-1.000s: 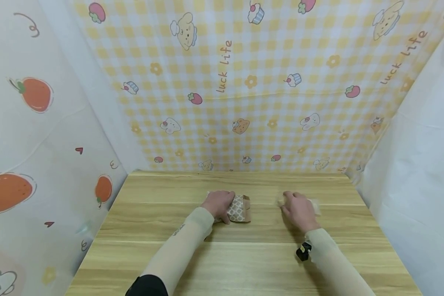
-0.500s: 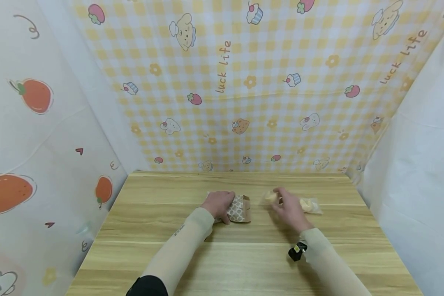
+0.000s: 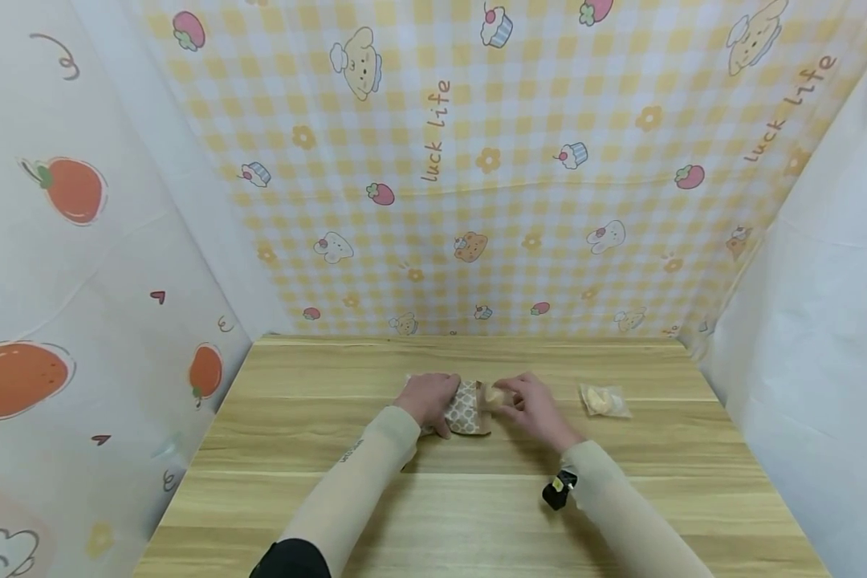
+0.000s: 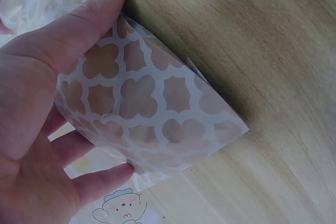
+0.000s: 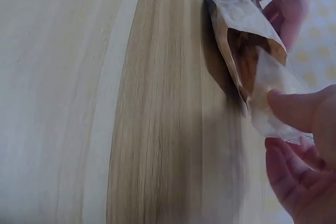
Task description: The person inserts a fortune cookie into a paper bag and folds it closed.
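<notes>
Paper bag (image 3: 466, 408) lying on its side on the table (image 3: 448, 514), its open mouth facing right.
At the bag's left end, the left hand (image 3: 428, 399) is clamped on it, thumb on the bag's near side and fingers round the far side. White lattice patterns the bag's outside; its inside shows brown at the mouth. Just at that mouth is a clear packet (image 5: 275, 80) with something pale in it, one corner overlapping the opening; how far in it reaches, I cannot tell. Right of the bag, the right hand (image 3: 531, 408) pinches this packet between thumb and fingers. A black device (image 3: 559, 490) sits at that wrist, nearer the person than the bag. Farther right of the bag, well apart, a second packet (image 3: 604, 400) lies flat.
</notes>
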A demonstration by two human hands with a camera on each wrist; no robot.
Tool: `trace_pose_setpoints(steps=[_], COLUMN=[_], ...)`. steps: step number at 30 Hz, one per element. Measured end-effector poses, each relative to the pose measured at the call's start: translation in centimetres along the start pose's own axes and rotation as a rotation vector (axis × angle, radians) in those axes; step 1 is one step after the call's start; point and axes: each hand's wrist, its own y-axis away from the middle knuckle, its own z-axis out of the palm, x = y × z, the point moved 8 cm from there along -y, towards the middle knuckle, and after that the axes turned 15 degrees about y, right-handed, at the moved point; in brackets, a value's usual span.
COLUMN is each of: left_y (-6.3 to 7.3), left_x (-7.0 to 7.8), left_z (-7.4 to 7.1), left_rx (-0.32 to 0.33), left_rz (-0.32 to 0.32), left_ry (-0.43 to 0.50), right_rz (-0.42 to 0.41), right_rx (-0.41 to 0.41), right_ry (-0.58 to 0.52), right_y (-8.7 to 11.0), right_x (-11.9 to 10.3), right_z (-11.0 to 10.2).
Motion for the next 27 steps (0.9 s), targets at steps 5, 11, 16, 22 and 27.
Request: trace_pose_setpoints(steps=[5, 11, 16, 22, 27], left_y=[0.0, -0.2, -0.2, -0.4, -0.4], left_x=[0.1, 0.0, 0.2, 0.1, 0.0], left_z=[0.0, 0.1, -0.1, 0.1, 0.2], left_rx=[-0.002, -0.006, 0.000, 0.003, 0.001], left_rz=[0.000, 0.000, 0.011, 0.015, 0.011], left_ry=[0.016, 0.015, 0.016, 0.000, -0.012], right_rz=[0.022, 0.148, 0.161, 0.176, 0.188], right_rx=[-0.050, -0.082, -0.081, -0.088, -0.060], right_ry=[-0.011, -0.140, -0.171, -0.162, -0.137], right_y=[-0.8, -1.5, -2.0, -2.3, -2.4], right_x=[-0.5, -0.6, -0.8, -0.7, -0.7], right_z=[1.2, 2.1, 2.7, 3.4, 3.5])
